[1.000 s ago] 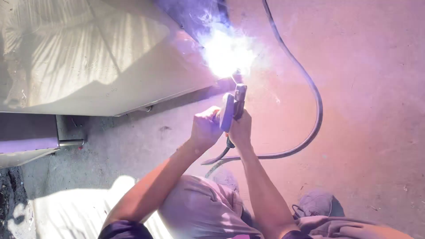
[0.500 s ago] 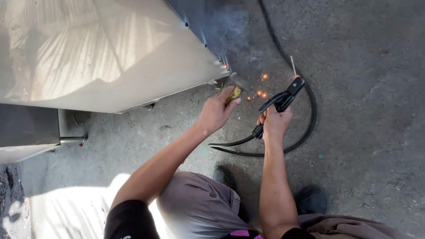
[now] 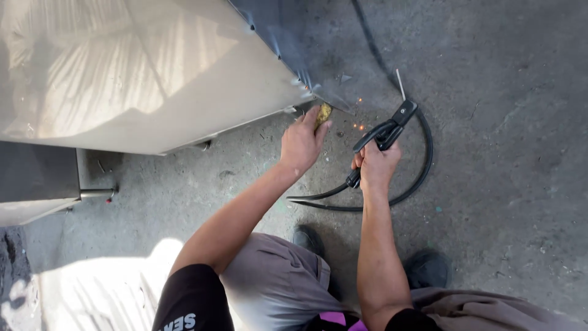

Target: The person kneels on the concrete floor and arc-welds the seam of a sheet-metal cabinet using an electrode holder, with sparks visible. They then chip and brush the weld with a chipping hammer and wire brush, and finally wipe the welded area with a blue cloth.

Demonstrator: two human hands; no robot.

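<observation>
The right hand (image 3: 375,164) has its fingers wrapped tight round a black electrode holder (image 3: 386,131) – rod pointing far. The left hand (image 3: 301,142) pinches a small yellowish piece (image 3: 323,113) against the metal cabinet's (image 3: 153,73) near-right corner; orange sparks lie between them.

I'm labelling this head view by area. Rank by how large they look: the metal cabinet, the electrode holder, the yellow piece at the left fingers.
1. Metal cabinet
2. Electrode holder, in the right hand
3. Yellow piece, at the left hand

Hard sunlight from left, glare on steel panel (image 3: 141,73); concrete floor (image 3: 502,153) in even shade; sharp focus, slight edge distortion.
</observation>
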